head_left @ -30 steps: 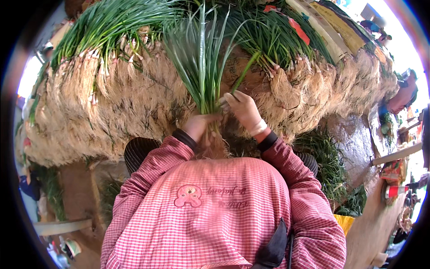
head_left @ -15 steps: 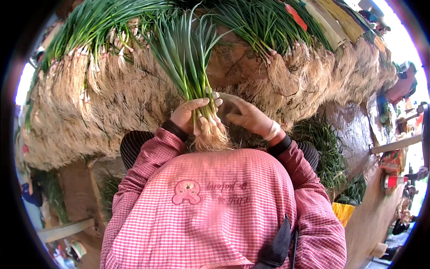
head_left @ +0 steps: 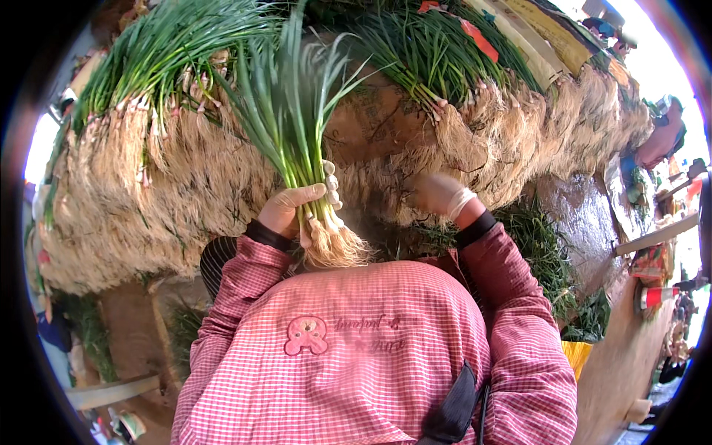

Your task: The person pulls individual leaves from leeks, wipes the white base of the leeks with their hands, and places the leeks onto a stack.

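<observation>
My left hand [head_left: 285, 205] is closed around a bunch of green garlic [head_left: 300, 159], just below the middle of the picture. White coverings show on its fingertips, wrapped around the far side of the stems. Long green leaves fan upward from the grip, while pale bulbs and tan, stringy roots [head_left: 334, 243] hang under it, close to my pink checked smock [head_left: 371, 311]. To the right, apart from the bunch, my right hand [head_left: 437, 194] is smeared by motion, so its fingers cannot be made out. A pale band circles its wrist.
Heaped green garlic [head_left: 178, 55] lies at the far left, roots toward me. Another heap [head_left: 445, 59] with a red strip [head_left: 479, 41] lies far right. Brown sacking [head_left: 382, 111] shows between them. Loose green leaves [head_left: 538, 252] lie beside my right arm. A metal bar [head_left: 656, 235] juts in at right.
The left hand has moved slightly left and toward me with the bunch. My right hand has moved away from the stems to the right and is now blurred.
</observation>
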`<state>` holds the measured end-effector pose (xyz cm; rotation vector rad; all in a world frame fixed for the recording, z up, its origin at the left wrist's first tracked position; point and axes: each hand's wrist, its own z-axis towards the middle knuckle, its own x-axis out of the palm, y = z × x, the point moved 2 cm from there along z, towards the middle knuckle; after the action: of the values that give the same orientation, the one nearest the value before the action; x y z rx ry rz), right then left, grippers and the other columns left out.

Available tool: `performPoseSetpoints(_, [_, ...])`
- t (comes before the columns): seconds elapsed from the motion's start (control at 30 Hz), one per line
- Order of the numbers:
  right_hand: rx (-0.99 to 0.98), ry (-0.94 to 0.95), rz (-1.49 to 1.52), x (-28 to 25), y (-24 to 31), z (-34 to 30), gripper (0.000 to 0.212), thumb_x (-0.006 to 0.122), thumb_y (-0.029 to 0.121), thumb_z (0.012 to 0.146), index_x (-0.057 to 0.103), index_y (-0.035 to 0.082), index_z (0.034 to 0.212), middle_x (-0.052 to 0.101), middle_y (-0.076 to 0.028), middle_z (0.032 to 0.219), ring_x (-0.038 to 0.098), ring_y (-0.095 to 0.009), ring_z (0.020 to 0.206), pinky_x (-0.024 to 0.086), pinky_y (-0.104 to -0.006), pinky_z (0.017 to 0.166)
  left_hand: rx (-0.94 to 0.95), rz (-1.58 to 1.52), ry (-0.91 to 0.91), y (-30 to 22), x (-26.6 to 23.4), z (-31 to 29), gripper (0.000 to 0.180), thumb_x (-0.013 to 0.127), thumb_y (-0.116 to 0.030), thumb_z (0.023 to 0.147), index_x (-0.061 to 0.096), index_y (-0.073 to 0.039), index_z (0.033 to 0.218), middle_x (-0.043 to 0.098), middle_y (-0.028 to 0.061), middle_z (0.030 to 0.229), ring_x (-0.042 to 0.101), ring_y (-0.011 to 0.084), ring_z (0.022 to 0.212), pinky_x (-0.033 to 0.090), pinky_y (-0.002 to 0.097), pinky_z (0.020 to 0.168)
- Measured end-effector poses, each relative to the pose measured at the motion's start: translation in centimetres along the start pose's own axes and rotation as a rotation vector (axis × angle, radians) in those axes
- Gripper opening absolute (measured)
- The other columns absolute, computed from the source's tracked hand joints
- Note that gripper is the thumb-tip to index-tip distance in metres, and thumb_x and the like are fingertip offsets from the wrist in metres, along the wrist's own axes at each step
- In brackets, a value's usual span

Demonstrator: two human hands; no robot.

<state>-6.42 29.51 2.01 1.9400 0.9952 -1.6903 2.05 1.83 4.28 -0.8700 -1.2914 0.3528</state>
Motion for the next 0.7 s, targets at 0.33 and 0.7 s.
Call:
performPoseSetpoints(0.33, [0.597, -0.38, -0.293, -4.8, -8.5, 7.0, 0.032, 0.059, 0.018, 0.086, 0.061, 0.004, 0.114, 0.068, -0.015, 0.11, 0.068, -0.024, 0.1, 0.054, -0.0297, 0.08, 0.135, 0.019, -0.023, -2.5, 1.4, -0.4, 0.066, 0.07, -0.012, 0.086, 0.037, -0.009, 0.143, 0.06, 0.0065, 0.1, 0.065, 0.0188, 0.085, 0.061, 0.0351, 0.067])
performPoseSetpoints(0.7, [0.259, -0.769, 1.493, -11.9, -15.6, 3.9, 0.022, 0.06, 0.013, 0.09, 0.063, -0.001, 0.106, 0.069, -0.012, 0.1, 0.065, -0.019, 0.089, 0.053, -0.0306, 0.076, 0.426, -0.239, 0.063, -4.2, -0.3, -0.2, 0.069, 0.064, -0.014, 0.09, 0.028, -0.01, 0.149, 0.049, 0.0002, 0.087, 0.052, 0.0117, 0.075, 0.048, 0.0288, 0.072])
